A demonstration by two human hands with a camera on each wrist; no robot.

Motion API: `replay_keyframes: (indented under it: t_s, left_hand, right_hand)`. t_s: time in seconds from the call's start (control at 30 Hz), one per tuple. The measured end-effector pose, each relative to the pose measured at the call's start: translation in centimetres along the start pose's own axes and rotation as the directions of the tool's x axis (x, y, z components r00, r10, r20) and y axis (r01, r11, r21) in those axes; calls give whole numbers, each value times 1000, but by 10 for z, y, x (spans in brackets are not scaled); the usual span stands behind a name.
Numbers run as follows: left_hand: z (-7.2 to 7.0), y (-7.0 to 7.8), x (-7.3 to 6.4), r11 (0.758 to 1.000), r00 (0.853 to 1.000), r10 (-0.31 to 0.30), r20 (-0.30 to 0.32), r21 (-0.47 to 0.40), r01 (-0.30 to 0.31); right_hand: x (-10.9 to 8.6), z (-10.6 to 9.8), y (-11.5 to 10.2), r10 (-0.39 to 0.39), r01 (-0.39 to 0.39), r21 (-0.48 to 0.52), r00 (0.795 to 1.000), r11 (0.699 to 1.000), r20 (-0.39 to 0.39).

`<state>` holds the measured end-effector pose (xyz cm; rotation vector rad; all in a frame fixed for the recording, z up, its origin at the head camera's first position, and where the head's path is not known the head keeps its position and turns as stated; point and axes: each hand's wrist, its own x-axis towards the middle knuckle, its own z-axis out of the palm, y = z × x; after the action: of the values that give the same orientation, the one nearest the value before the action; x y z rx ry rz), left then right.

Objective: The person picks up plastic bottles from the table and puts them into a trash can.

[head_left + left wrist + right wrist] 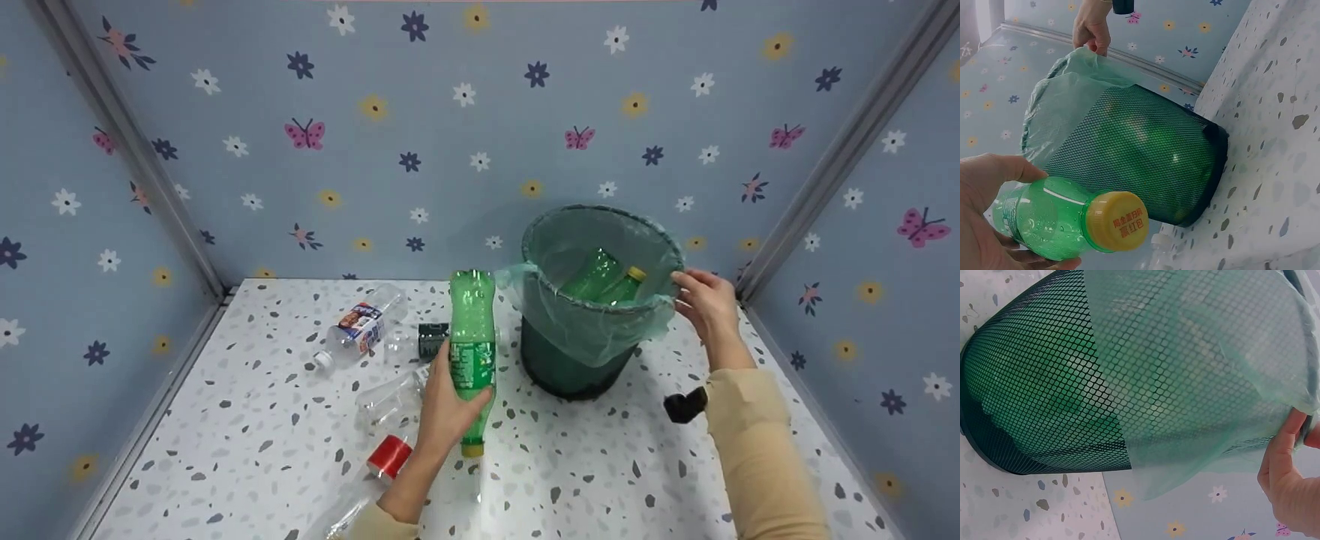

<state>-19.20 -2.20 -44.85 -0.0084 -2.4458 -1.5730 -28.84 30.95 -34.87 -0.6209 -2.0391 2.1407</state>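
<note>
Two hands at work. Head: left hand point(444, 411) curls its fingers round a green bottle point(472, 307), left of the bin point(559, 367); right hand point(706, 301) pinches the rim point(596, 208); two capped-style bottles point(596, 274) inside. Left wrist: yellow cap point(1117, 221) foremost, bottle outside bin. Right wrist: fingers pinch liner point(1185, 354) at rim. Judged step: bottle in transfer to bin; next move calls for lifting it over the rim.

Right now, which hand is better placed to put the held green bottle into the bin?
Left, I'd judge: the left hand grips the green bottle beside the bin, while the right hand holds the bin's lined rim.
</note>
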Motion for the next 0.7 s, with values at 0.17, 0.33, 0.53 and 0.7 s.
replay_keyframes:
  t_s: [0.17, 0.33, 0.53, 0.7]
  left_hand:
    - [-13, 14, 11, 996, 998, 62, -10, 58, -62]
    - [-23, 28, 24, 977, 984, 177, -23, 126, -173]
    - [-29, 46, 42, 939, 964, 266, -3, 225, -259]
    - [-32, 63, 57, 901, 955, 294, 41, 320, -292]
  right_hand:
    - [-1, -1, 0, -11, 11, 19, 1000, 1000, 14]
    - [-2, 0, 0, -13, 12, 25, 1000, 1000, 19]
    - [-1, 0, 0, -12, 12, 8, 1000, 1000, 9]
    - [1, 1, 1, -14, 14, 7, 1000, 1000, -5]
